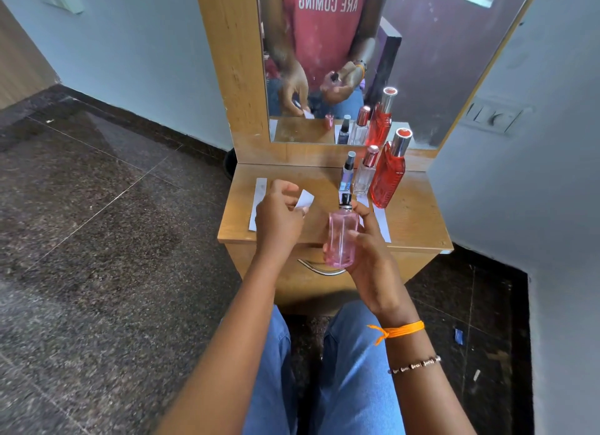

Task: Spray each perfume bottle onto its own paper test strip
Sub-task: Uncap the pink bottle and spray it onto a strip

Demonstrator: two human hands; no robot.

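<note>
My right hand (370, 239) grips a pink glass perfume bottle (341, 239) upright above the front edge of the wooden dresser top (412, 220), its black spray head uncapped. My left hand (277, 220) pinches a white paper test strip (304, 199) just left of the nozzle. Three more bottles stand at the back right: a small dark-capped one (347, 175), a clear one with a rose cap (365, 175) and a tall red one (388, 178). Other strips lie flat on the top, one at the left (259, 194), another by the red bottle (382, 223).
A mirror (422, 61) rises behind the dresser top and reflects the hands, the bottles and a small pink cap. A metal drawer handle (319, 270) sits below the front edge. Walls close in on both sides; dark stone floor lies all around.
</note>
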